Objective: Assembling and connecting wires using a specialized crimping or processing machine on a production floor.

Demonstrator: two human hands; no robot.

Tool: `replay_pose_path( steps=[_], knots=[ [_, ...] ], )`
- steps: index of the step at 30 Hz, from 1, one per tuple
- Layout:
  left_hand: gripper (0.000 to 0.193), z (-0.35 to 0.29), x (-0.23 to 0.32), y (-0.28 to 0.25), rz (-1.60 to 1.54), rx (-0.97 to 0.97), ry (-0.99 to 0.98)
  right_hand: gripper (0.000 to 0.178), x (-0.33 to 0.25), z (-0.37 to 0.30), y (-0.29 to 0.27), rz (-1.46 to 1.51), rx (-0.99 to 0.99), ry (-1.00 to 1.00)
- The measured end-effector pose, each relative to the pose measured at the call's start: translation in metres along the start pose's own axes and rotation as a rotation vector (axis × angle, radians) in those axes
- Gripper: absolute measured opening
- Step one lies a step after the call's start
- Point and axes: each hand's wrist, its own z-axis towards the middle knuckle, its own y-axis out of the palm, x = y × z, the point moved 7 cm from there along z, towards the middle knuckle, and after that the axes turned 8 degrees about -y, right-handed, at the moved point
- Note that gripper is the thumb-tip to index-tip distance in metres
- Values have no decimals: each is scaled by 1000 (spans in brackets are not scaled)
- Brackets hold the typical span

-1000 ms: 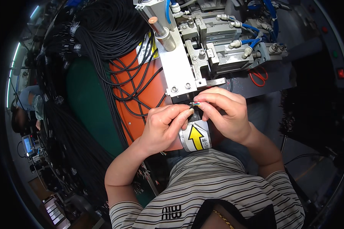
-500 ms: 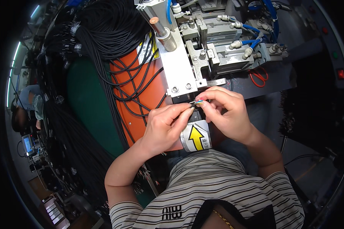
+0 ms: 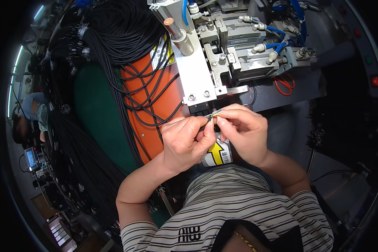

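My left hand [image 3: 182, 140] is closed in a pinch around the end of a black cable [image 3: 208, 118]. Thin coloured wires [image 3: 217, 113], with green, yellow and white showing, stick out of that end. The fingertips of my right hand [image 3: 247, 133] are pressed together on these wires, close beside the left fingertips. Both hands are just in front of the metal machine's [image 3: 197, 80] near edge. Below them lies a white plate with a yellow arrow [image 3: 216, 153], partly covered by my left hand.
Many black cables [image 3: 126, 25] are heaped at the back left, some looping over the orange surface [image 3: 172, 80]. A green surface [image 3: 98, 109] lies left of it. Pneumatic cylinders with blue hoses [image 3: 277, 31] fill the back right. A red cable loop [image 3: 284, 85] rests on the grey table.
Both hands have shifted slightly toward me, the left also a little to the right. The coloured wires now point up and right between the fingertips. The left hand covers more of the arrow plate.
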Motion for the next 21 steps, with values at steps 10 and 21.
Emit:
replay_pose_path(
  steps=[10, 21],
  knots=[
    [11, 2, 5, 3, 108, -27, 94, 10, 4, 11, -7, -98, -96, 90],
    [15, -1, 4, 7, 203, -126, 80, 10, -29, 20, 1, -805, -362, -332]
  ],
)
